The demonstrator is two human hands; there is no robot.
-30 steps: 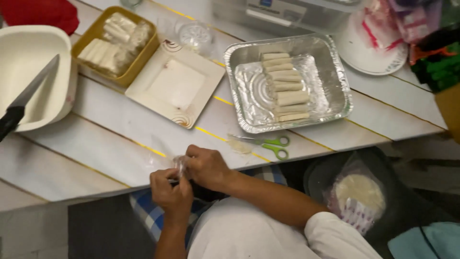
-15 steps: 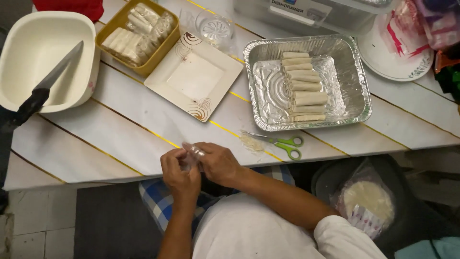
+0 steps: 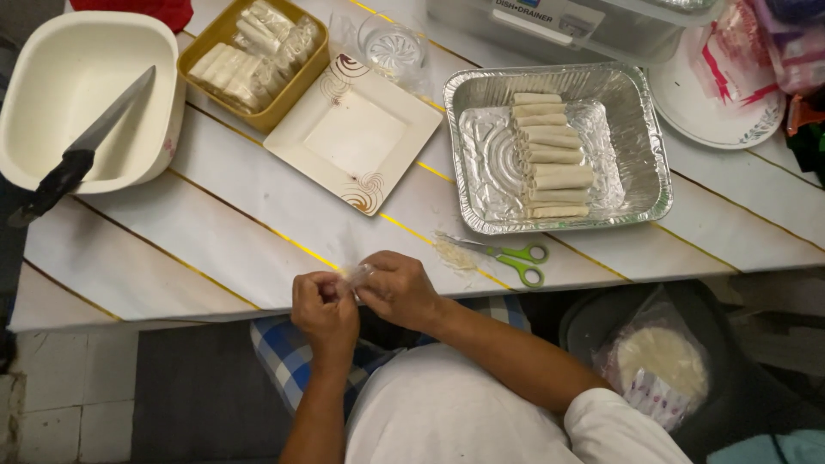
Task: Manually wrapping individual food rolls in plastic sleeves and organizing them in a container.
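Here, at the table (image 3: 215, 249) edge nearest the person, the left hand (image 3: 325, 308) and right hand (image 3: 400, 288) are pinched together on a small clear wrapper (image 3: 357, 277), fingers closed on it from both sides. Just beyond the wrapper lie green-handled scissors (image 3: 507, 255), and past those a foil tray (image 3: 640, 163) holding a row of rolls (image 3: 550, 155). A square plate (image 3: 354, 133) sits further from the wrapper.
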